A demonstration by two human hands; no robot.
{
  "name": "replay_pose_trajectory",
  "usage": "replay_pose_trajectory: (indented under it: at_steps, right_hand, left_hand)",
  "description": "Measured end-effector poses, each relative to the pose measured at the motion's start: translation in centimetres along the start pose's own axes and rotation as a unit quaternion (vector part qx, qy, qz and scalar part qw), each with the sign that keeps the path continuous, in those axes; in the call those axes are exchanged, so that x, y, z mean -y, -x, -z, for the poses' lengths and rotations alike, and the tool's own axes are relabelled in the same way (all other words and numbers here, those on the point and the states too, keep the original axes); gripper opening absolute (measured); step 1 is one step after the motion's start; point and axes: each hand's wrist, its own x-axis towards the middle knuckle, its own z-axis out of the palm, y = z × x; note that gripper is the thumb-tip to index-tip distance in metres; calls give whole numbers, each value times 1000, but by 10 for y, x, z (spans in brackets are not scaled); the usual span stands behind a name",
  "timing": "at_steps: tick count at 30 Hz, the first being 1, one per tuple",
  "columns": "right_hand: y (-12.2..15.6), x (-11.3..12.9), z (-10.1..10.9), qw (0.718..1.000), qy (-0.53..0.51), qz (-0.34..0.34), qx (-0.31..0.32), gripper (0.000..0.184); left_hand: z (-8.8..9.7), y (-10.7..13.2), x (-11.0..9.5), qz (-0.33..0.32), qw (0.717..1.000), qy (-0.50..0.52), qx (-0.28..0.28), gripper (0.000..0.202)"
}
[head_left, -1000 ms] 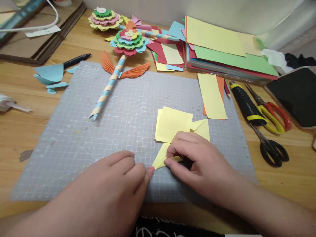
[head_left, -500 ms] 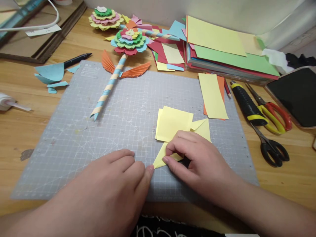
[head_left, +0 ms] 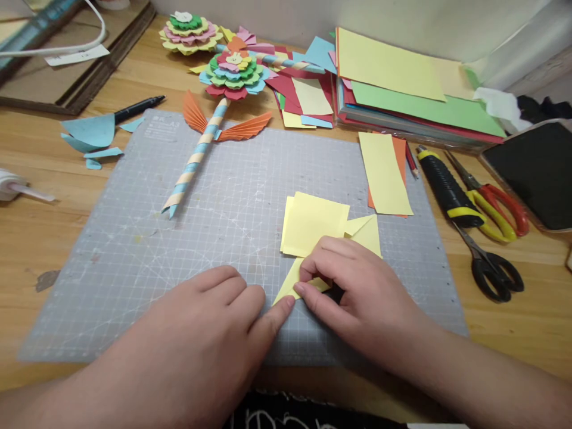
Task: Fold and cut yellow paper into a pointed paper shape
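Observation:
On the grey cutting mat (head_left: 214, 226), a folded piece of yellow paper (head_left: 286, 283) comes to a point towards the left. My right hand (head_left: 357, 286) is closed on it, thumb and index finger pinching its lower edge. With its fingers curled, my left hand (head_left: 214, 328) presses its thumb along that lower edge near the right thumb; its other fingertips are hidden. Just beyond lie yellow paper squares (head_left: 315, 223) in a small stack, and another folded yellow piece (head_left: 366, 235) shows behind my right hand, partly covered.
A paper flower (head_left: 235, 74) on a striped stem lies at the mat's back. Yellow strips (head_left: 386, 173) lie on the right, beside a black-handled cutter (head_left: 449, 185) and black scissors (head_left: 496, 274). Coloured paper (head_left: 420, 110) is stacked behind; blue scraps (head_left: 92, 131) are left.
My left thumb has slid right along the folded paper's lower edge, from its pointed tip towards my right thumb. My right hand has stayed in place.

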Motion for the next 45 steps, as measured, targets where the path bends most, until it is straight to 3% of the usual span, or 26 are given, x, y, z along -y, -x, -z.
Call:
replay_pose_trajectory:
  at_steps: [13,20,29,36,45]
  right_hand:
    - [2,-1,0,1000,0,4,-1,11]
    - [0,-2,0,1000,-3,9,4,11]
    - [0,-3,-1,1000,0,14,-3,11]
    - [0,-4,-2,1000,-2,16,-6,11]
    - [-1,-5,-3,1000,-1,21,-11,11]
  left_hand:
    - [-3,3,-4,1,1000,-23,5,47]
    - [-1,2,-7,-35,998,17,-44,21]
    - [-2,-1,-4,-29,998,-46,-10,37]
    - [-5,1,-7,-17,997,-24,-70,20]
    - [-7,7,-7,-7,997,-6,-80,18]
